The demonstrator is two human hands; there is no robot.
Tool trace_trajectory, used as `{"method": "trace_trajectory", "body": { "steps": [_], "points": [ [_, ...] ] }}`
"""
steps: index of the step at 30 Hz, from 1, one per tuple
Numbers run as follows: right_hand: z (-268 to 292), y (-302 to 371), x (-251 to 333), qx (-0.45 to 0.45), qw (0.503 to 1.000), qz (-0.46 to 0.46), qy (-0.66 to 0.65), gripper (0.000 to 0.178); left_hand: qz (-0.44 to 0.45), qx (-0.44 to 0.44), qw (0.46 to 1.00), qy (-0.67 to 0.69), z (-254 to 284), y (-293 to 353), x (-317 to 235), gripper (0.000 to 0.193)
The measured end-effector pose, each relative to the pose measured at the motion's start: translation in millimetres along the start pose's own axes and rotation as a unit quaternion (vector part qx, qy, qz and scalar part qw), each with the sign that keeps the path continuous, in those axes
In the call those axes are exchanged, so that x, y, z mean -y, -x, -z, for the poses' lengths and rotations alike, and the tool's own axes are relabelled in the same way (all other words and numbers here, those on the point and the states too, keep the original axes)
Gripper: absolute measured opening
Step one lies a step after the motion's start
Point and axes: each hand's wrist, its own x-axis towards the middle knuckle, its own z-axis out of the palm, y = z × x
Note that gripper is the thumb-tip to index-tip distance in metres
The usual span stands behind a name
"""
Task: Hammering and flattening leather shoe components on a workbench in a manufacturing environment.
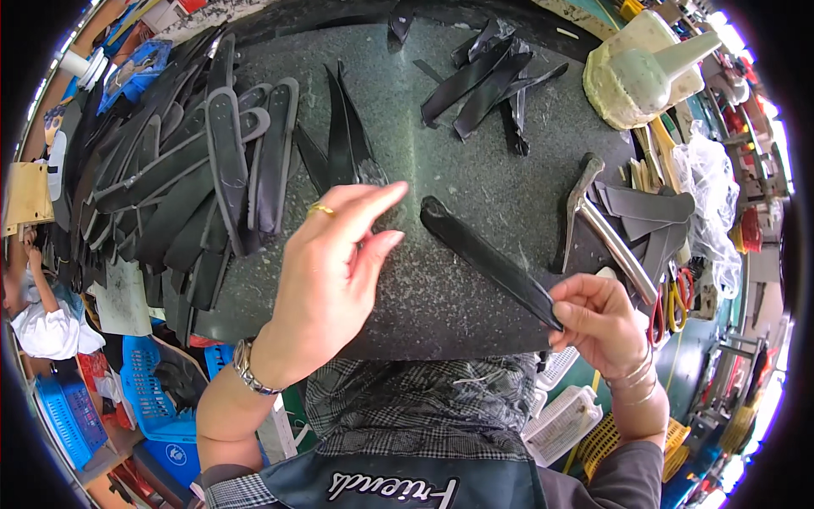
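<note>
I count two hands at the bench [415, 314]. The right hand [598, 327] pinches the near end of one black strip [487, 254] between thumb and fingers; the strip slants across the bench's middle, its far end near the left hand [335, 271]. That left hand is empty, fingers extended, thumb spread apart.

Beyond it I make out three pointed dark pieces [339, 144], their near ends hidden by the fingers. One hammer [615, 242] lies at the right, beside grey-black pieces [653, 208] too overlapped for me to count. One pale container [606, 85] sits at the far right corner. The heap of looped strips [225, 161] on the left defies counting, as does the far cluster of dark scraps [475, 85].
</note>
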Motion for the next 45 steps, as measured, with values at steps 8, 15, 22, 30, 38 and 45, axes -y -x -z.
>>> {"method": "trace_trajectory", "body": {
  "steps": [8,15,22,30,38,45],
  "points": [
    [-12.2,27.2,9.2,-0.130,0.897,0.080,0.416,0.027,-0.095,0.034,0.984,-0.144,-34.4,-2.0,1.8,0.042],
    [13.3,-17.4,34.2,-0.217,0.535,0.382,0.722,0.043,-0.077,-0.007,0.976,-0.203,-34.9,4.7,-9.3,0.042],
    [14.8,-34.0,35.4,-0.155,0.573,0.402,0.697,0.038,-0.098,0.056,0.970,-0.217,-24.8,25.8,-19.5,0.019],
    [-70.7,2.8,36.2,0.114,0.666,0.208,0.708,0.030,-0.054,0.014,0.982,-0.181,-19.9,59.5,-11.3,0.023],
    [-90.9,-20.3,47.7,0.213,0.564,0.152,0.783,0.031,-0.076,0.026,0.983,-0.167,-11.3,70.9,5.8,0.031],
    [-90.8,-14.3,27.3,0.106,0.531,0.275,0.795,0.022,-0.095,0.002,0.975,-0.198,-14.8,75.0,7.1,0.036]
  ]
}}
